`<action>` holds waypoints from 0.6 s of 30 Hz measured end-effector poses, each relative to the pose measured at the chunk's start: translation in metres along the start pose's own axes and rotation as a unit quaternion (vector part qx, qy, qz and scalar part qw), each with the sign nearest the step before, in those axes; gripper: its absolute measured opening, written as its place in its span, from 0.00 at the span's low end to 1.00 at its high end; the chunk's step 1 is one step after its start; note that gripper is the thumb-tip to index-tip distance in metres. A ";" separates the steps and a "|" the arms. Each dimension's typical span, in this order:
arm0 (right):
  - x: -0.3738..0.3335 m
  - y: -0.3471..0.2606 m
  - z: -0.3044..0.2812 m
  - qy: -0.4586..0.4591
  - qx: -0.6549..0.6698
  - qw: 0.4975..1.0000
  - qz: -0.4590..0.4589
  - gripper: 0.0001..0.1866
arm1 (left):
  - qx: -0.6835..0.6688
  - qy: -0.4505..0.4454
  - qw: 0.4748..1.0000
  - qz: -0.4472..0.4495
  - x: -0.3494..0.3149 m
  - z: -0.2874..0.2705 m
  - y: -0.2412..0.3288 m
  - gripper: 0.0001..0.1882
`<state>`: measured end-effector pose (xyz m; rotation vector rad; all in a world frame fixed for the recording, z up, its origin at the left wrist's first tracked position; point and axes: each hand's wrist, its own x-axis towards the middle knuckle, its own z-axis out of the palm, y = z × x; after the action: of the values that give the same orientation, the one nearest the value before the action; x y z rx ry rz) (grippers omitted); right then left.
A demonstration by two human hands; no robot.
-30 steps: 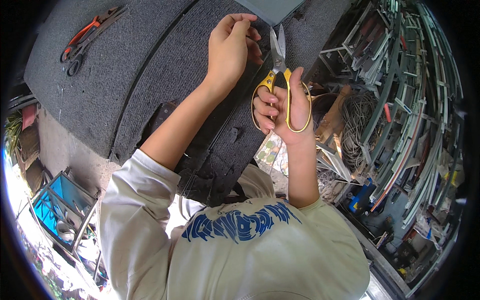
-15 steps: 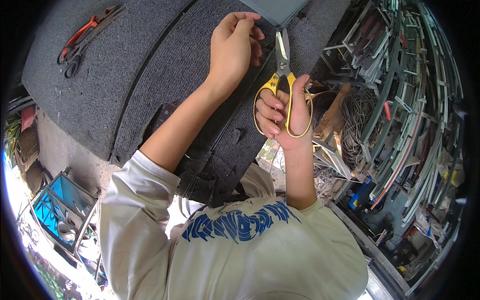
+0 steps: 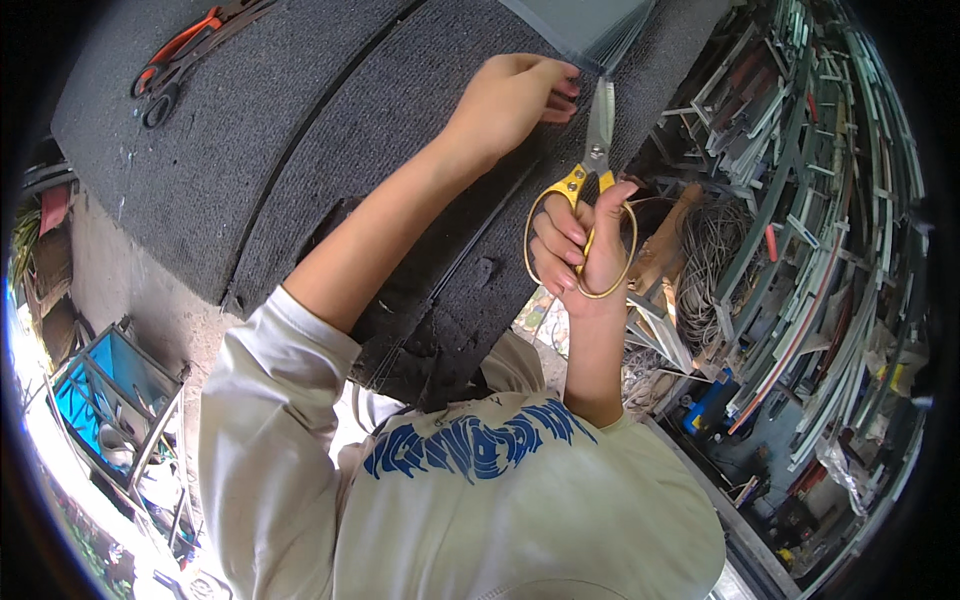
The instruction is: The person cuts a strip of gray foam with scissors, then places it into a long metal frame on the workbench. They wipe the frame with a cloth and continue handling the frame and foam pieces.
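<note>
My right hand (image 3: 578, 245) is closed around the looped yellow handles of a pair of scissors (image 3: 598, 150), thumb on one side and fingers through the other. The blades point away from me and are nearly together, with their tips at the near corner of a thin grey mesh-like sheet (image 3: 585, 25). At that same corner my left hand (image 3: 520, 100) pinches the sheet's edge, just left of the blade tips; its fingertips are partly hidden. Most of the sheet runs out of view at the top.
The sheet lies on a bench covered in dark ribbed carpet (image 3: 380, 130). Orange-and-black scissors (image 3: 190, 55) rest at the far left. Racks of long metal strips (image 3: 820, 250) and coiled wire (image 3: 712, 270) fill the right. A blue-lined crate (image 3: 120, 370) stands at lower left.
Both hands have shifted right in view. My left hand has come to the sheet's corner and taken hold of it. The scissor blades have closed from slightly apart to nearly together.
</note>
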<state>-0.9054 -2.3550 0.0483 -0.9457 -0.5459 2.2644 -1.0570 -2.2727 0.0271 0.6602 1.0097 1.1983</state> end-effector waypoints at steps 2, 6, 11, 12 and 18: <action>-0.007 -0.005 0.002 0.006 -0.016 1.000 -0.007 0.37 | -0.101 -0.041 0.989 -0.096 0.010 0.009 0.001 0.20; -0.015 -0.015 0.001 0.004 -0.047 0.999 -0.014 0.37 | -0.288 -0.092 0.925 -0.230 0.038 0.031 0.006 0.26; -0.024 -0.021 -0.005 -0.026 -0.012 0.999 -0.025 0.39 | -0.322 -0.084 0.928 -0.167 0.049 0.049 -0.002 0.24; -0.026 -0.022 -0.006 -0.008 -0.045 0.999 -0.027 0.40 | -0.320 -0.072 0.930 -0.164 0.048 0.051 -0.005 0.23; -0.036 -0.022 -0.009 0.030 -0.140 0.988 -0.050 0.41 | -0.298 -0.060 0.940 -0.155 0.045 0.057 -0.012 0.20</action>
<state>-0.8711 -2.3622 0.0725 -1.0936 -0.8818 2.0968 -0.9988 -2.2283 0.0287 0.0860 0.5699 1.0884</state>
